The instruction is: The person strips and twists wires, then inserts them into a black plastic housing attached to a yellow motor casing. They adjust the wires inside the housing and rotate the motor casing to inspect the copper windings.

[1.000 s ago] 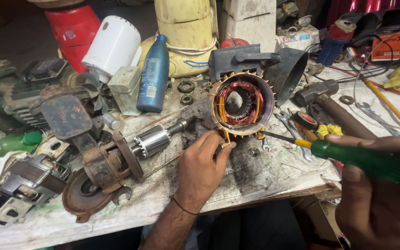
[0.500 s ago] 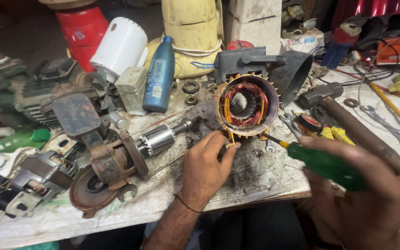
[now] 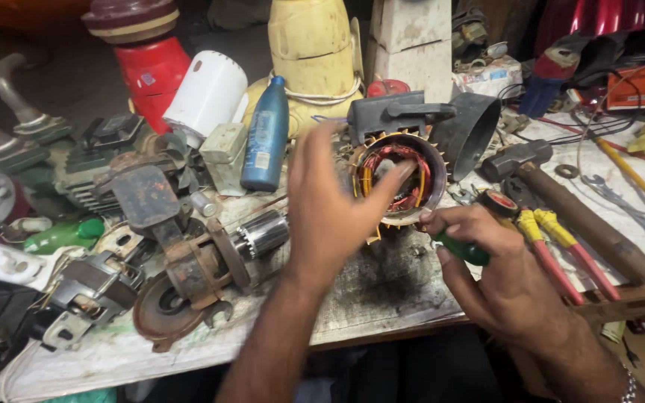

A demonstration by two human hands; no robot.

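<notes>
Left hand (image 3: 330, 216) spread wide over stator (image 3: 399, 177); right hand (image 3: 498, 261) gripped green screwdriver (image 3: 463, 248). Risked gouging copper windings, given tip so close.

One motor stator (image 3: 399, 177), one blue bottle (image 3: 266, 136), one hammer (image 3: 554, 195) (rusty handle), two hands

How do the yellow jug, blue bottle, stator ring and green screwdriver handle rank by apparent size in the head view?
1. yellow jug
2. blue bottle and stator ring, too alike to rank
3. green screwdriver handle, mostly hidden by the right hand
</notes>
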